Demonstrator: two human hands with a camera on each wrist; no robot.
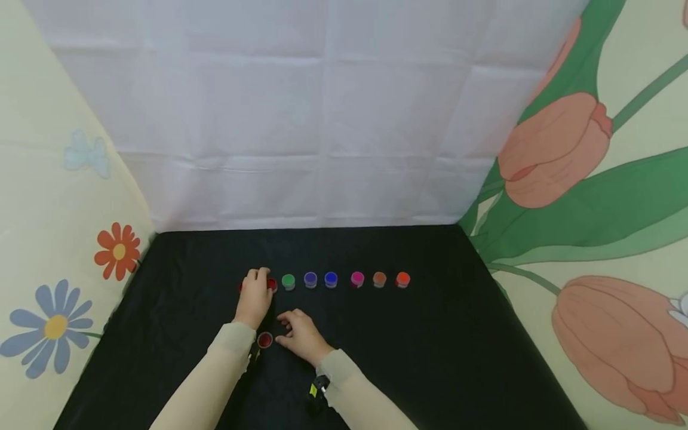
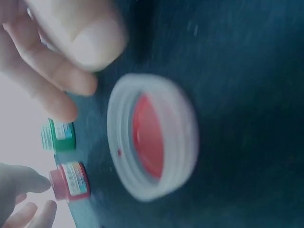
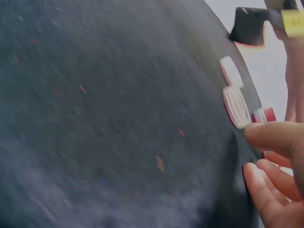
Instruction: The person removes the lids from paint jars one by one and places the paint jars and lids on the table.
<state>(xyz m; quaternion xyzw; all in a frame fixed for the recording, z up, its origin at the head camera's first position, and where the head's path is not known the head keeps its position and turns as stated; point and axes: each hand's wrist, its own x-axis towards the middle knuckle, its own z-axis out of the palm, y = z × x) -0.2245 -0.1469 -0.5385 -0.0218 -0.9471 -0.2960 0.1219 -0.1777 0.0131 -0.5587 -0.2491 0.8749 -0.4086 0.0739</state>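
Observation:
At the row's left end, my left hand reaches between two small red paint jars, one red jar just right of its fingers. In the left wrist view a fingertip lies against or beside that labelled red jar's cap; I see nothing held. My right hand hovers nearer me, fingers bent, thumb and forefinger apart with nothing between. Beside its thumb lies a round translucent lid or shallow cup with red paint inside. Two pale round rims show in the right wrist view, one close to the thumb tip.
Rightward along the row stand green, purple, blue, magenta, brown and orange jars. They stand on a black cloth. A white sheet hangs behind the table.

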